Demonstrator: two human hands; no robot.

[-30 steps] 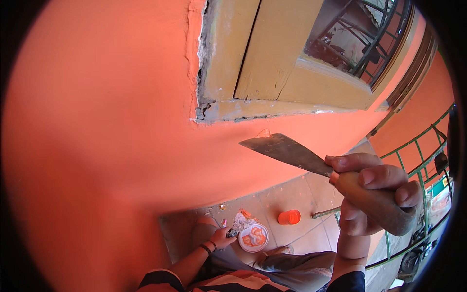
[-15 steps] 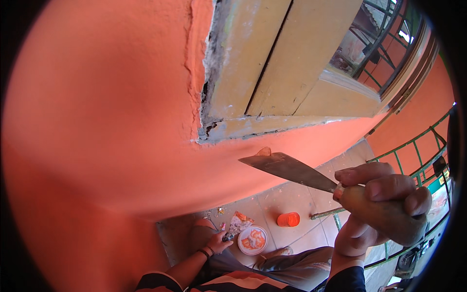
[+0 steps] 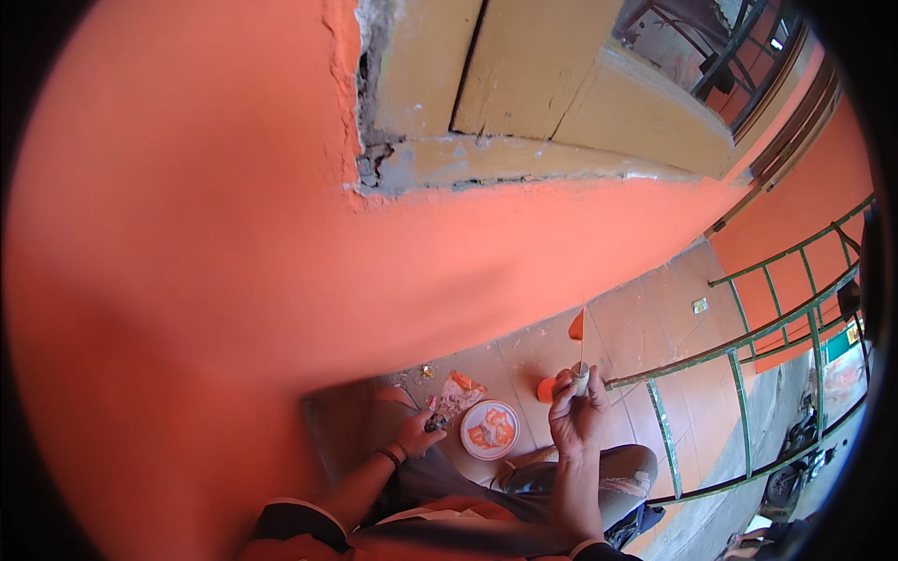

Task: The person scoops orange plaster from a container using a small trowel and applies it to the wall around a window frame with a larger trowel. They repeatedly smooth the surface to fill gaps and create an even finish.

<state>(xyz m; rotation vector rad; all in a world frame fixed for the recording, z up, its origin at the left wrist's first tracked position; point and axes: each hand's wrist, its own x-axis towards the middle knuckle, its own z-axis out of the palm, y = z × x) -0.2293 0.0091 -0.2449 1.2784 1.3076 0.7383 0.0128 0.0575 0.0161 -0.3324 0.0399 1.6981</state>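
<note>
My right hand (image 3: 578, 416) grips the pale handle of a putty knife (image 3: 581, 377). The thin blade points up, seen nearly edge-on, with a lump of orange filler (image 3: 576, 324) on its left face. Low at the left, my left hand (image 3: 417, 436) is closed around a small dark thing too unclear to name. Beside it lies a torn plastic bag (image 3: 459, 394) with pale powder. Between my hands a round white tub (image 3: 465, 445) holds orange and white paste. An orange cup (image 3: 545, 390) stands just behind my right hand, partly hidden by it.
The orange wall (image 3: 234, 234) fills the left. Its plaster is chipped around the corner of a tan wooden window frame (image 3: 524, 154). A green metal ladder (image 3: 739, 411) lies across the right side. Crumbs and scraps dot the tiled floor (image 3: 645, 327) by the wall.
My right hand has lowered the putty knife from near the window sill toward the cup, and the blade has turned upright. My left hand stays by the bag. The view has tilted down.
</note>
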